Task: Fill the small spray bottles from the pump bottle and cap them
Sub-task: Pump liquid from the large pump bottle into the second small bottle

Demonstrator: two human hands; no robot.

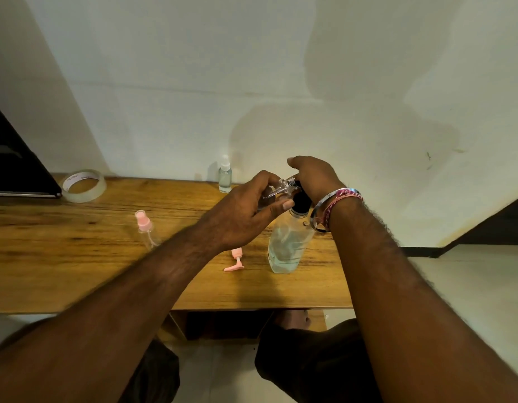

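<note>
Both hands meet mid-frame: left hand [246, 210] pinches a small clear plastic bottle [276, 189], tilted, while right hand [313, 178] curls over the glassy pump bottle [288, 245] standing on grainy wood table [77, 257].

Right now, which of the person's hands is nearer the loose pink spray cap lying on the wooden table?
Left. The left hand hovers just above and behind the pink spray cap; the right hand is farther, atop the clear pump bottle.
</note>
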